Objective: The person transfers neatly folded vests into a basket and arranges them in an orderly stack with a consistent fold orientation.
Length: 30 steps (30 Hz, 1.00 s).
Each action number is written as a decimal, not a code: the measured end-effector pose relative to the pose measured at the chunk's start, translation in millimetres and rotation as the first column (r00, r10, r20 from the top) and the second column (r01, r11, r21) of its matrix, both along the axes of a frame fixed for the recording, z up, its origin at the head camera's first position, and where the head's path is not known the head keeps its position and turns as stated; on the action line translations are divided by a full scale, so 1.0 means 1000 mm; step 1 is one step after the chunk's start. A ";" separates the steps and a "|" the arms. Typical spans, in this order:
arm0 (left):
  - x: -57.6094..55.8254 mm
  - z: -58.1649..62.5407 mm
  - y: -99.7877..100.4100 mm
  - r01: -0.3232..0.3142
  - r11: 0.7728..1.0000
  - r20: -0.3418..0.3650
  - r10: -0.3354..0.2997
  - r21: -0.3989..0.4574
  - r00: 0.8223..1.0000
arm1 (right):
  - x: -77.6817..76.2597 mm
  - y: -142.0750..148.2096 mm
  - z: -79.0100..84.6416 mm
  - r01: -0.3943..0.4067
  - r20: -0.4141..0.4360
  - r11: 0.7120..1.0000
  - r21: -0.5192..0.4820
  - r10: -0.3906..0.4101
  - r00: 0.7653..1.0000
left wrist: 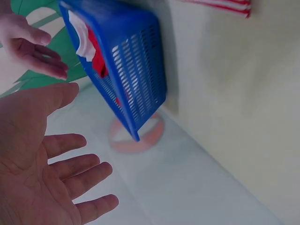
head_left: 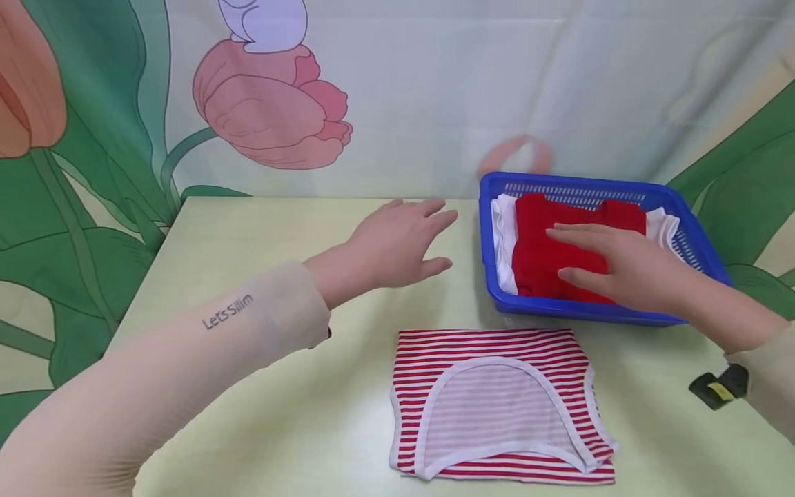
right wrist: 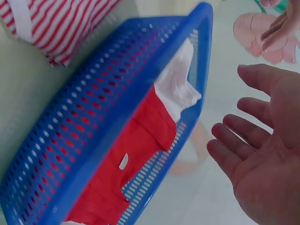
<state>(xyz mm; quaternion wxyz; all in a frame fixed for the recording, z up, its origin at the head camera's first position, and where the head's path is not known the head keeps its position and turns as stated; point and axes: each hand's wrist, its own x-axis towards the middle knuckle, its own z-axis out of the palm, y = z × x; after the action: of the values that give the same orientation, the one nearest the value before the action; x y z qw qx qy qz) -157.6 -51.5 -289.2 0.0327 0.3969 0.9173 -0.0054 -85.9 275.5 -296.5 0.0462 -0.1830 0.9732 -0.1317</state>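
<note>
Inside the blue plastic basket [head_left: 590, 312] lies a folded red garment [head_left: 537, 252] on top of white cloth [head_left: 506, 241]. My right hand [head_left: 633, 266] is over the basket with fingers extended and nothing in its grasp; the right wrist view shows a gap between the palm and the red cloth. To the left of the basket, my left hand [head_left: 400, 245] hovers above the table, fingers spread and holding nothing. A folded red-and-white striped tank top [head_left: 491, 345] lies flat in front of the basket, its white-trimmed neckline toward me.
The pale yellow table [head_left: 248, 414] reaches back to a curtain [head_left: 422, 96] printed with tulips and leaves. The basket stands near the table's back right, close to that curtain. A dark strap end [head_left: 720, 388] hangs from my right cuff.
</note>
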 end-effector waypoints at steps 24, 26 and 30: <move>0.084 -0.080 -0.081 0.117 0.981 -0.060 -0.108 0.157 0.992 | 0.092 -0.017 -0.057 -0.156 -0.088 0.986 -0.063 0.150 0.985; 0.088 -0.087 -0.082 0.123 0.981 -0.059 -0.115 0.153 0.992 | 0.096 -0.018 -0.063 -0.149 -0.071 0.987 -0.064 0.144 0.987; 0.095 -0.101 -0.080 0.136 0.981 -0.051 -0.130 0.142 0.990 | 0.103 -0.019 -0.075 -0.144 -0.064 0.987 -0.073 0.139 0.988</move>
<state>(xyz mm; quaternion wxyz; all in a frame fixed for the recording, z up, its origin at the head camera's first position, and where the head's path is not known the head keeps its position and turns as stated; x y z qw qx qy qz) -62.2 -131.2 -390.6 -0.0157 0.4584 0.8872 0.0508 16.9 256.5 -371.7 0.0196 -0.2571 0.9528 -0.1601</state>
